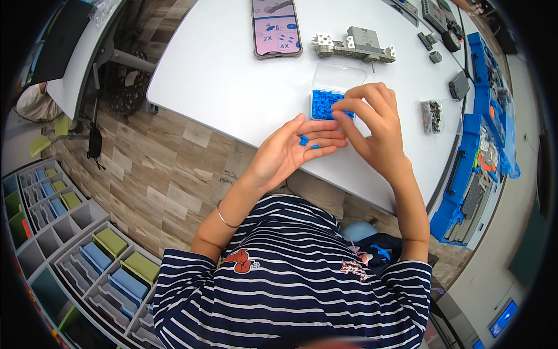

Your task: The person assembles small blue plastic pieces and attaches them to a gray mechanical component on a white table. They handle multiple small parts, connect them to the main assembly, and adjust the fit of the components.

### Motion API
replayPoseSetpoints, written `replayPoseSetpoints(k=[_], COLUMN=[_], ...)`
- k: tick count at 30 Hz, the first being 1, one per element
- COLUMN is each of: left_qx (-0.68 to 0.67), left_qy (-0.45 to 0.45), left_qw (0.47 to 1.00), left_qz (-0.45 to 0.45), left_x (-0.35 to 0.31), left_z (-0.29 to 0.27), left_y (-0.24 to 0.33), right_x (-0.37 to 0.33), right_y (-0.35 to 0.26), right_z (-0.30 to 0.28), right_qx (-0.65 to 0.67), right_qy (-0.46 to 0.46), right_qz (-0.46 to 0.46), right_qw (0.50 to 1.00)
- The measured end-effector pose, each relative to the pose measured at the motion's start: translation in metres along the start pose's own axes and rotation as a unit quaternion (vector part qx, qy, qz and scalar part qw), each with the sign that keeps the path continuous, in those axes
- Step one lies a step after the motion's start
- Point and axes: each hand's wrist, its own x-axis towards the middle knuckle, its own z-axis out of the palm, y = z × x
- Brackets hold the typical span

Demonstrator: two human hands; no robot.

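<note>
My left hand (283,152) lies palm up with its fingers stretched out flat, just off the table's near edge. A few small blue building-set pegs (303,140) rest on those fingers. Above them, my right hand (375,125) reaches over a small clear plastic box (311,118) filled with blue pegs (323,104). Its thumb and index finger come together in a pinch at the box's right side. Whatever is between these fingertips is hidden. The box's transparent lid (340,74) stands open behind it.
On the white table (221,75) lie a phone (276,29) showing building pictures and a grey brick-built model (356,46). To the right are a clear box of dark pegs (431,116), loose grey parts, a wheel (451,41) and blue parts trays (462,180). Storage drawers (110,244) stand lower left.
</note>
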Motion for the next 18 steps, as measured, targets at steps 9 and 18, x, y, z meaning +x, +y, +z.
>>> replayPoseSetpoints(k=[9,18], left_qx=[-0.032,-0.013], left_qy=[0.001,0.008], left_qw=[0.999,1.000], left_qz=[-0.003,-0.004], left_x=[0.005,0.007], left_z=[-0.003,-0.002], left_y=[0.006,0.006], right_x=[0.005,0.003], right_y=[0.010,0.015], right_z=[-0.002,0.009], right_qx=[-0.034,-0.031], right_qy=[-0.008,-0.034], right_qz=[-0.003,0.021], right_qw=[0.999,0.999])
